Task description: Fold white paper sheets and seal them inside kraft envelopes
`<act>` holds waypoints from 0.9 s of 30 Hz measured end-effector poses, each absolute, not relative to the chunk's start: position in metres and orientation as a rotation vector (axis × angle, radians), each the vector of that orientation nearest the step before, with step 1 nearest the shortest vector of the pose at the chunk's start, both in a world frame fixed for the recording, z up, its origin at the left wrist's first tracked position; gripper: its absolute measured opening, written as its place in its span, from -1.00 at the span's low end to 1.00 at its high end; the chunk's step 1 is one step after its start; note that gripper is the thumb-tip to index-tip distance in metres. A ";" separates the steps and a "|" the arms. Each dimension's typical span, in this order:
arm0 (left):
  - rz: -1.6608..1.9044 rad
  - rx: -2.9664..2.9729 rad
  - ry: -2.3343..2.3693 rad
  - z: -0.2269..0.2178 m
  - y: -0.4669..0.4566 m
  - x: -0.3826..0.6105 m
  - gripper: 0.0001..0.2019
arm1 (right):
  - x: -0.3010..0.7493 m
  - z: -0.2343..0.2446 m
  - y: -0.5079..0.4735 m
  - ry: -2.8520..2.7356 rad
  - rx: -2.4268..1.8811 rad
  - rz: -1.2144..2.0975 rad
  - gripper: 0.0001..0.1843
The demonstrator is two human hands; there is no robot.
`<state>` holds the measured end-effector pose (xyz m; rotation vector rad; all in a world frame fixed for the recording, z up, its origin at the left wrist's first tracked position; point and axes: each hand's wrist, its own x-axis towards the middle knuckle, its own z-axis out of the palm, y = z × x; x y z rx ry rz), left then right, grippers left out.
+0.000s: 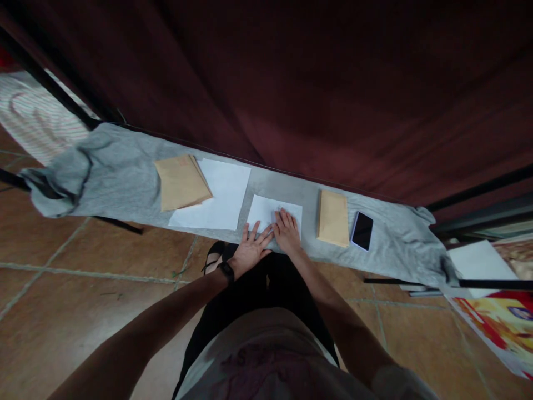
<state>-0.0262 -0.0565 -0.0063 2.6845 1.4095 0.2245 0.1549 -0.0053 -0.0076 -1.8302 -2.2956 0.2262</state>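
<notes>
Resting on the small paper, at the near edge of the grey cloth: with the left hand spread wide over the near left part, and just beside, with the right hand laid flat, fingers slightly parted, pinching nothing. Lying between a large sheet with envelopes to the left and a brown bundle and phone to the right. Probably light, thin and easily creased (perhaps folded, hard to say from here), and apt to skid if pushed from one side. Best steadied under a flat palm and lifted gently by the uncovered far left corner.
</notes>
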 end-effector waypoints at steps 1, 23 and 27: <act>0.230 2.682 1.409 -0.007 -0.057 -0.026 -0.37 | 0.155 -0.009 -0.013 -2.280 -1.853 0.214 -0.41; 0.425 2.568 1.613 -0.010 0.051 0.019 -0.37 | 0.181 -0.014 -0.032 -2.112 -1.983 0.024 -0.44; 0.484 2.529 1.692 -0.020 0.052 0.006 -0.34 | 0.181 -0.014 -0.032 -2.096 -1.983 0.026 -0.44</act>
